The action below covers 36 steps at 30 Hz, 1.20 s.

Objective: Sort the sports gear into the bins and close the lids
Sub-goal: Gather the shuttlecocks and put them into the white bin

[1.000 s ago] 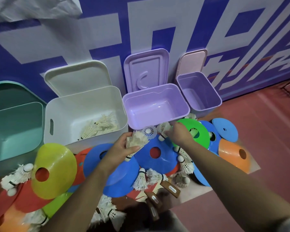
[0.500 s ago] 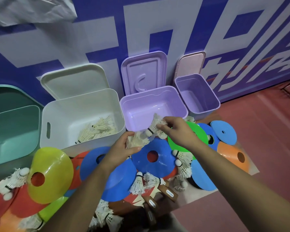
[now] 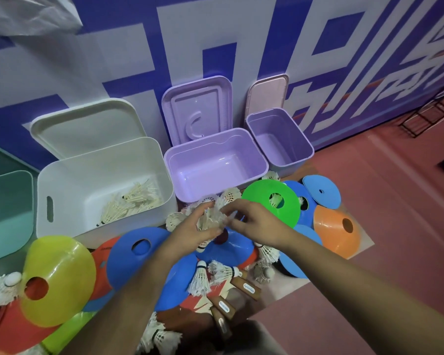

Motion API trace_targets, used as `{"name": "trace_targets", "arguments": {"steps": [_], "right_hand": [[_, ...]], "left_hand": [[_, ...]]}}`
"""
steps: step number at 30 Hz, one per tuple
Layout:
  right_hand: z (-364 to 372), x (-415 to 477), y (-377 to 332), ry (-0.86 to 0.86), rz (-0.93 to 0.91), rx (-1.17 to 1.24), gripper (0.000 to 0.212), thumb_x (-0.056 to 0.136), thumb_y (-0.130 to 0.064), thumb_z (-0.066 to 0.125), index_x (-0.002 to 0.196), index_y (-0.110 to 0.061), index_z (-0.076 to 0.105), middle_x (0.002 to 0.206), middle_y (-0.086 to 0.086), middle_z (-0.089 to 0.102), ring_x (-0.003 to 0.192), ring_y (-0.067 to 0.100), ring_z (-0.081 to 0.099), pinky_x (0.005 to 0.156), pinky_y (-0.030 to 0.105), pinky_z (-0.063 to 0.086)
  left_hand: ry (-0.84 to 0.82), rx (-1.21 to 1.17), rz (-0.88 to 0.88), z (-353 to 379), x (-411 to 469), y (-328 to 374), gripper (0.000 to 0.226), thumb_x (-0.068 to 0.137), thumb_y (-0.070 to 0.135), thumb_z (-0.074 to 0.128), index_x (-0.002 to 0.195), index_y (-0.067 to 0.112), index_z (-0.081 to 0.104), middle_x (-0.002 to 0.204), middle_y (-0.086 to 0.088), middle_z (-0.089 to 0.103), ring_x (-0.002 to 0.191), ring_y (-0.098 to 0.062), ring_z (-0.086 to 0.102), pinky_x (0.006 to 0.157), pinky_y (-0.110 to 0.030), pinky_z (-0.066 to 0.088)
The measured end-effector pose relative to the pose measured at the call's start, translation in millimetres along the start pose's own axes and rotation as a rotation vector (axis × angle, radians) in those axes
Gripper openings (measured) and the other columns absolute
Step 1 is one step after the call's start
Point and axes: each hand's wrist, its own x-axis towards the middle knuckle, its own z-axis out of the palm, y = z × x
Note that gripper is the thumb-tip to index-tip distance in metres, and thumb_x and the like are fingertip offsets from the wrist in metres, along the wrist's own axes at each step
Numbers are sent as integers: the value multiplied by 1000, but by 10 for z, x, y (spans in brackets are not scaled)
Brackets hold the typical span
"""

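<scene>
A second ago the two hands were apart. The left hand held a bunch of shuttlecocks, while the right hand reached among loose ones beside the green cone. It then lifted one out, and now the hands meet over the floor, just in front of the lilac bin. The left hand's fingers are curled round the bunch. The right hand's fingertips are in among the feathers, but blur hides whether it still pinches anything. My guess is that the picked shuttlecock is joining the bunch, which will then go into the white bin, where other shuttlecocks already lie in the near right corner.

All four bins are smooth moulded plastic with rounded corners. The teal bin and the white bin are the larger ones, and the white one has a slot handle. The lilac bin is glossy, and the small purple bin is deeper than it is wide. The lids lean open against the wall: a white lid, a ribbed lilac lid and a pink lid. None is closed yet.

The cones are thin, flexible discs with centre holes, among them a translucent yellow cone, a blue cone and an orange cone. Wooden handles poke out beneath them. The shuttlecocks on the floor are light, with frayed feathers and rounded cork tips.
</scene>
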Motion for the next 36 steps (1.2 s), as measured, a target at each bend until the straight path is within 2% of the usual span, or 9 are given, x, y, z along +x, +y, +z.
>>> {"name": "trace_targets", "arguments": {"steps": [3, 5, 10, 18, 22, 25, 30, 33, 36], "right_hand": [[-101, -138, 130, 190, 133, 189, 19, 93, -26, 63, 112, -21, 64, 101, -12, 63, 66, 5, 56, 69, 20, 46], [-157, -252, 365, 302, 228, -5, 26, 92, -28, 63, 116, -19, 62, 111, -5, 60, 72, 10, 58, 75, 27, 47], [-134, -620, 882, 204, 475, -368, 55, 92, -37, 62, 138, -12, 47, 131, 8, 43, 84, 22, 57, 81, 33, 46], [223, -572, 1056, 251, 551, -281, 51, 91, -31, 63, 133, -8, 46, 125, 13, 50, 97, 30, 59, 77, 36, 46], [232, -512, 977, 426, 517, -164, 30, 89, -14, 62, 119, -8, 59, 112, 10, 65, 89, 23, 60, 70, 31, 44], [72, -487, 778, 485, 434, -33, 19, 89, -6, 59, 107, -10, 64, 98, 4, 68, 82, 19, 60, 70, 29, 46], [-311, -236, 129, 621, 156, 243, 26, 87, -5, 64, 110, -17, 60, 90, 1, 62, 84, 14, 60, 73, 24, 50], [-358, 47, -233, 528, 25, 301, 30, 87, -6, 67, 112, -18, 56, 89, 1, 62, 80, 16, 61, 71, 25, 49], [-219, 326, -441, 359, -50, 220, 25, 84, -6, 67, 105, -18, 59, 83, -9, 63, 78, 10, 61, 70, 26, 47]], "left_hand": [[39, -100, -4, 30, 54, -19, 54, 78, 29, 79, 114, 58, 52, 124, 15, 61, 115, -6, 59, 103, -34, 45], [57, -119, -2, 37, 73, -37, 52, 79, 25, 79, 113, 56, 54, 119, 14, 64, 111, -6, 62, 102, -36, 48], [15, -114, -30, 66, 71, -80, 54, 77, 31, 80, 118, 55, 52, 130, 10, 59, 114, -7, 60, 99, -34, 49], [8, -115, -57, 166, 60, -128, 50, 82, 18, 75, 109, 53, 52, 120, 15, 58, 107, -4, 60, 82, -20, 49], [26, -103, -62, 138, 69, -146, 52, 78, 23, 80, 112, 52, 53, 121, 17, 58, 115, -7, 58, 90, -25, 48], [32, -81, -51, 59, 58, -103, 59, 64, 43, 84, 114, 54, 55, 125, 10, 60, 118, -11, 58, 101, -36, 48], [72, -6, 11, -168, 38, 109, 68, 61, 54, 81, 121, 52, 51, 131, 0, 56, 119, -21, 58, 99, -48, 49], [114, 31, 82, -360, -5, 259, 59, 69, 44, 82, 119, 54, 52, 130, 4, 56, 112, -17, 62, 99, -41, 50], [186, 108, 133, -594, -104, 401, 52, 76, 31, 81, 109, 59, 52, 121, 21, 55, 85, -6, 62, 81, -24, 51]]}}
